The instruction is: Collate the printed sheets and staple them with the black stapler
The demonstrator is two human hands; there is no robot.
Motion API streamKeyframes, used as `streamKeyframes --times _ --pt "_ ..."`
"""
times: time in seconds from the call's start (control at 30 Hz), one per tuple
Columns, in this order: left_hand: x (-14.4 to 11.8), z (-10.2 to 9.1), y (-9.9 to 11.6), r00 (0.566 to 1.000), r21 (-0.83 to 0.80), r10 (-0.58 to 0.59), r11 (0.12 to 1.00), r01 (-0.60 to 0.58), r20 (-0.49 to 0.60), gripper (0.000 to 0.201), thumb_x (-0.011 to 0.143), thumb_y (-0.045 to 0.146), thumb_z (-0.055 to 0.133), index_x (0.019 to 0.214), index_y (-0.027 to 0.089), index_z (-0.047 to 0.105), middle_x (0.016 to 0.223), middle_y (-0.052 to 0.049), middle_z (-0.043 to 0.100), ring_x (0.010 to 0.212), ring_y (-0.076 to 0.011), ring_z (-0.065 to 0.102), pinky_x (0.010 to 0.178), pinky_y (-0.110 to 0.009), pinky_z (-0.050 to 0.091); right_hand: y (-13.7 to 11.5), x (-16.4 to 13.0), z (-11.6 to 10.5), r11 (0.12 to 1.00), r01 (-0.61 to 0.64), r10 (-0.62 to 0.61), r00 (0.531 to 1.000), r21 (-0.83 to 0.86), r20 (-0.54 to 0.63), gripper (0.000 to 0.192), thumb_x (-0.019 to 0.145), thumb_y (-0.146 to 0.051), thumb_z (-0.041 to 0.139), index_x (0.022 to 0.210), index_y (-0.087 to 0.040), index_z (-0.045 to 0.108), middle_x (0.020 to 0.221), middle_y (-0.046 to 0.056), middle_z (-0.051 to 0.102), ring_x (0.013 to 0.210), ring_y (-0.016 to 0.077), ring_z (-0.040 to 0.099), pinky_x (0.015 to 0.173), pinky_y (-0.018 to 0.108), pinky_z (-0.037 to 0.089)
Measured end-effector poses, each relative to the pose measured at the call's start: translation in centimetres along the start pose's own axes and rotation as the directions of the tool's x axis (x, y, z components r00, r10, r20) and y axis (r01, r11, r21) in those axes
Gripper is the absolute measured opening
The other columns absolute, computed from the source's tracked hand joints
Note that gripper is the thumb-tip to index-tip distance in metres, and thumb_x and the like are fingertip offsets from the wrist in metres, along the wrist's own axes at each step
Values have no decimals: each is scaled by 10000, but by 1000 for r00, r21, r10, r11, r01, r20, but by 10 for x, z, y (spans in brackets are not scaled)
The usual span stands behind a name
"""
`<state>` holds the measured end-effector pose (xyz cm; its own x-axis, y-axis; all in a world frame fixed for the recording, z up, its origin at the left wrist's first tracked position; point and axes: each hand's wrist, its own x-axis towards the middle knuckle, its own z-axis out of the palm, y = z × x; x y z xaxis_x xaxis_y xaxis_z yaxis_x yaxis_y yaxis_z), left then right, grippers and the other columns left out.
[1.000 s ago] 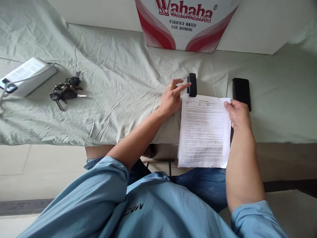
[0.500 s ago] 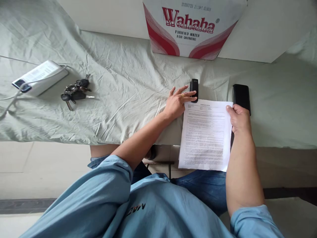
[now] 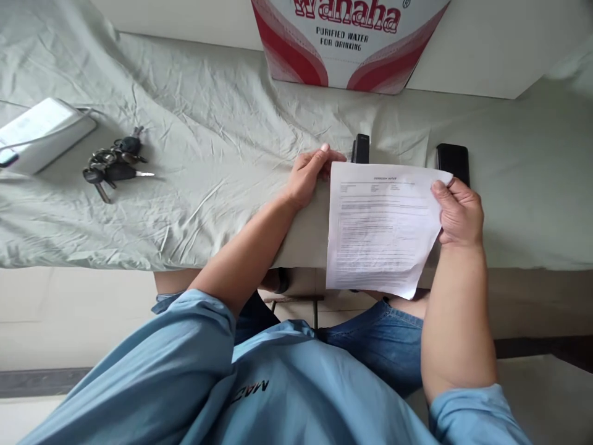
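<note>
Holding a printed sheet of paper (image 3: pixel 382 228) at both top corners, the person sits close against the counter (image 3: pixel 231 204), blue sleeves and jeans nearest the camera. The sheet is lifted off the cloth and tilted, its lower edge hanging past the counter's near edge above the lap. At the paper's right top corner the right hand (image 3: pixel 456 213) has its grip closed on the sheet, thumb on the printed face and fingers behind. At the paper's left top corner the left hand (image 3: pixel 308 176) curls its grip around the edge, fingertips over the top, though how firmly it pinches cannot be told. I judge the paper very light and limp; it sags and curls when held at one point, creases easily, so two corners or an edge are the sound places to take it. Just beyond the paper's top edge a small black stapler (image 3: pixel 360 148) stands on the cloth, and beyond its right corner lies a dark phone (image 3: pixel 453 162). Well to the paper's left rest a bunch of keys (image 3: pixel 113 167) and a white power bank (image 3: pixel 39 133); farthest back stands a water carton (image 3: pixel 349 43).
</note>
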<state>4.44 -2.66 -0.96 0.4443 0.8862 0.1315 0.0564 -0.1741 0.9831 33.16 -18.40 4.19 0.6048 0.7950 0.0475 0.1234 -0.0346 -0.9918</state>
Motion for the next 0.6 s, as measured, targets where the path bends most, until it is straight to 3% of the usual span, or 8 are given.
streamKeyframes --times 0.1,0.23,0.37,0.47,0.6 --pt "-5 -2 6 993 -44 21 999 -16 118 810 1149 900 371 786 235 656 721 -40 636 720 -166 581 745 -377 531 10 6 2 1000 18 -17 998 14 -60 439 788 -653 989 964 -278 843 934 49 809 971 292 793 805 446 658" --pt "-8 -5 15 971 -7 39 999 -39 236 776 1070 907 603 692 236 511 674 -9 476 663 -147 421 655 -371 396 22 11 1 1000 20 -17 993 24 -116 401 745 -555 997 917 -225 848 861 24 774 835 210 705 799 380 608" --pt "-5 -5 18 976 113 24 992 -49 217 781 997 867 746 661 244 417 660 31 287 651 -133 277 617 -367 250 26 15 3 999 35 -30 991 39 -133 360 759 -512 965 907 -207 844 817 5 743 781 176 645 784 350 577" --pt "-3 -4 17 983 110 49 991 -69 174 786 979 900 727 665 244 429 652 36 279 650 -134 281 622 -363 237 25 16 9 998 8 3 986 65 -167 368 747 -514 977 898 -215 824 834 6 745 811 185 675 802 349 605" --pt "-2 -4 16 995 95 59 993 -67 85 803 942 907 760 663 245 400 660 35 286 671 -139 291 634 -352 247 22 11 17 979 -4 42 982 202 -182 400 719 -509 1017 931 -226 829 969 38 830 952 219 760 948 387 667"
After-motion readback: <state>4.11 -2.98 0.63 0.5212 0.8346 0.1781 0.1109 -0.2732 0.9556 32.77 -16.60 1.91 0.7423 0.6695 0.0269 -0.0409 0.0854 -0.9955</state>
